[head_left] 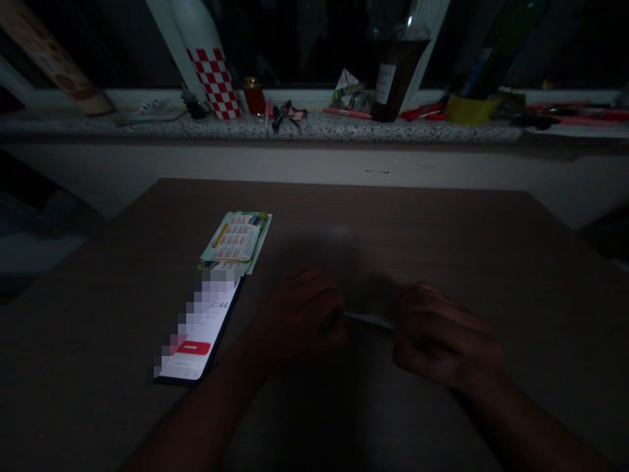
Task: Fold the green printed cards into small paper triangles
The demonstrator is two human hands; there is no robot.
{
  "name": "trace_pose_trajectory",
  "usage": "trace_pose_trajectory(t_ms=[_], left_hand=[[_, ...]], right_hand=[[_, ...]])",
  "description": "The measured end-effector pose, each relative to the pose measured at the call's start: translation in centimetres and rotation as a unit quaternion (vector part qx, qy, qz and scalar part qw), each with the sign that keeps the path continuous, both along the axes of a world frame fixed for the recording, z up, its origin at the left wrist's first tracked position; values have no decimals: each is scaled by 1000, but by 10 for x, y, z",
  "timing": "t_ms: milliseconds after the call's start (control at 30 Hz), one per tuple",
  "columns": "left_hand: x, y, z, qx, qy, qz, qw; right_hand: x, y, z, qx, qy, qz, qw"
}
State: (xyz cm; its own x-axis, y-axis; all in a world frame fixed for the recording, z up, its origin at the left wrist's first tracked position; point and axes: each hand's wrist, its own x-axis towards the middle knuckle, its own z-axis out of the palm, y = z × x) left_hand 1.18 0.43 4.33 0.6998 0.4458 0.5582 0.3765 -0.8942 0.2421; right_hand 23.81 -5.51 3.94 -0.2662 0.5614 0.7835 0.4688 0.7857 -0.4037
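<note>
On my feed the left hand (307,311) has its fingers curled in, pinching one end of a thin pale strip (369,320); the right hand (442,334) pinches the other. The strip runs between them over the tabletop (417,236); I can't tell whether it touches the wood. Left of the left hand I see a phone (199,357), its screen lit, and just beyond it some stacked cards (236,237).

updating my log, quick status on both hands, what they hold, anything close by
Left hand and right hand closed on a thin pale strip, material unclear. Strip spans the gap between them. Phone beside left forearm, cards beyond it.
</note>
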Motion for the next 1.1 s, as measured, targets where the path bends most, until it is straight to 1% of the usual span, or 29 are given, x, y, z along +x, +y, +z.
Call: trace_pose_trajectory(t_ms=[100,167,233,300,433,500,600,733,900,1000,1100], left_hand=[[-11,3,2,-5,3,50,999],[-12,1,4,-10,-9,55,998],[-7,-5,5,-5,-22,45,999],[2,-12,5,-20,-18,44,999],[14,-18,0,-37,-10,13,999],[13,-17,-3,-37,-19,1,999],[10,-16,-6,-29,-28,2,999],[10,-17,-5,-10,-9,-6,1000],[18,-21,-3,15,27,-17,999],[21,-23,-3,17,36,-33,999],[22,-22,-4,9,42,-50,998]], right_hand=[[7,1,-2,3,30,-23,999],[8,1,-2,-7,29,-29,999],[6,2,-3,-13,24,-17,999],[2,2,-3,-14,19,-7,1000],[-4,2,-6,-17,14,0,1000],[-2,3,-8,-26,3,-5,1000],[0,3,-9,-33,-18,-20,999],[-2,3,-8,-15,-44,-26,999],[-7,2,-10,2,-87,-33,996],[-7,3,-13,8,-112,-28,993],[-8,4,-15,-2,-133,-21,991]])
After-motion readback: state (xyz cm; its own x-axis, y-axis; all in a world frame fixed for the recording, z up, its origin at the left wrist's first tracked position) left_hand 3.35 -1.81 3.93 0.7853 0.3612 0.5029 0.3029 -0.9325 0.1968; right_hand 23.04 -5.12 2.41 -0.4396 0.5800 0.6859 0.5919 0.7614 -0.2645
